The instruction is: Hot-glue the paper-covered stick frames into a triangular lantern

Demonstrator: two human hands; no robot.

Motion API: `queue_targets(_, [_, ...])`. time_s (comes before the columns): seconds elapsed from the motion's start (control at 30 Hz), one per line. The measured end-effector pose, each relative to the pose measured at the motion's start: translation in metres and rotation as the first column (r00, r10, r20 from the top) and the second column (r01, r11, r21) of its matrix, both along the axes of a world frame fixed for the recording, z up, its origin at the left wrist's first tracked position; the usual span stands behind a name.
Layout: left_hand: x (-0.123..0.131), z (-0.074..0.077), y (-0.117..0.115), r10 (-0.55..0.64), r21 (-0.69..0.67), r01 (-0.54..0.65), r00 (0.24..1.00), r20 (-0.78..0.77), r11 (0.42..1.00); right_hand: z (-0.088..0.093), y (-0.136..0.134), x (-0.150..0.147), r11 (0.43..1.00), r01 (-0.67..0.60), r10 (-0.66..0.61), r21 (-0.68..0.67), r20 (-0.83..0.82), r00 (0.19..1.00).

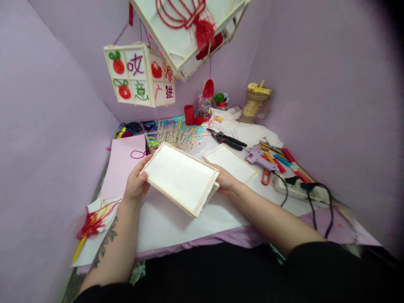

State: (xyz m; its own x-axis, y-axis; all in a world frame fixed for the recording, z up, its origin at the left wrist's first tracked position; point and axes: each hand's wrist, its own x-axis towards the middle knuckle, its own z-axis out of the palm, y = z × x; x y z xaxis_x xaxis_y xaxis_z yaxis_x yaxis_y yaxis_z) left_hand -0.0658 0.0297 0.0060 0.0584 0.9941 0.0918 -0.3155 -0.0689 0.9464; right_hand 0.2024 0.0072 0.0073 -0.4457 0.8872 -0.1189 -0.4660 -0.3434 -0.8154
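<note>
Between my two hands, above the white tabletop, is a white paper panel edged with thin wooden sticks. A second framed layer shows under its right end. My left hand grips the panel's left edge, thumb on top. At the far right edge is my right hand, its fingers mostly hidden behind the frame. Another framed white panel lies flat on the table just beyond my right hand.
A finished paper lantern and a larger framed one hang overhead. Behind the panel lie loose sticks and pliers. To the right are a glue gun and a power strip with cables. A yellow-lidded cup stands at the back.
</note>
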Motion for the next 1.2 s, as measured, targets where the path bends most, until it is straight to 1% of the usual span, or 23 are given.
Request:
queue_targets(0.13, [0.001, 0.003, -0.002, 0.033, -0.024, -0.034, 0.999, -0.035, 0.999, -0.006, 0.001, -0.001, 1.000, -0.020, 0.020, -0.013, -0.030, 0.999])
queue_targets(0.27, [-0.002, 0.003, -0.003, 0.024, -0.052, -0.026, 0.999, -0.045, 0.998, -0.011, 0.001, -0.002, 0.999, -0.044, 0.043, -0.031, -0.054, 0.998])
queue_targets(0.43, [-0.005, 0.000, -0.004, 0.008, -0.066, -0.009, 1.000, -0.019, 0.998, -0.013, 0.000, -0.002, 0.996, -0.013, 0.009, -0.084, -0.046, 0.999])
queue_targets(0.57, [-0.005, 0.000, -0.006, 0.004, -0.061, -0.005, 1.000, -0.021, 0.998, -0.012, 0.000, -0.001, 0.989, 0.017, -0.016, -0.149, 0.002, 1.000])
queue_targets(0.63, [-0.006, 0.000, -0.006, 0.001, -0.063, -0.002, 1.000, -0.017, 0.998, -0.012, 0.000, -0.001, 0.990, 0.024, -0.020, -0.137, 0.028, 0.999])
queue_targets(0.7, [-0.007, -0.001, -0.006, -0.007, -0.068, 0.006, 1.000, -0.009, 0.998, -0.013, 0.000, 0.000, 0.996, 0.021, -0.017, -0.092, 0.034, 0.999])
queue_targets(0.8, [-0.009, -0.002, -0.006, -0.020, -0.068, 0.020, 1.000, -0.003, 0.998, -0.015, -0.001, 0.002, 0.999, 0.006, -0.005, -0.031, 0.051, 0.999])
queue_targets(0.9, [-0.009, -0.004, -0.006, -0.033, -0.056, 0.033, 0.999, -0.002, 0.998, -0.013, -0.001, 0.004, 1.000, -0.020, 0.020, -0.003, 0.097, 0.995])
queue_targets(1.0, [-0.009, -0.003, -0.007, -0.055, -0.044, 0.055, 0.998, 0.001, 0.997, -0.008, -0.001, 0.005, 0.998, -0.054, 0.056, -0.019, 0.120, 0.991])
queue_targets(1.1, [-0.009, -0.001, -0.009, -0.077, -0.025, 0.077, 0.997, -0.007, 0.997, -0.005, 0.000, 0.006, 0.997, -0.052, 0.059, -0.058, 0.136, 0.989])
queue_targets(1.2, [-0.013, 0.002, -0.011, -0.116, -0.017, 0.115, 0.990, -0.080, 0.993, -0.003, 0.001, 0.006, 0.995, -0.040, 0.054, -0.092, 0.157, 0.986])
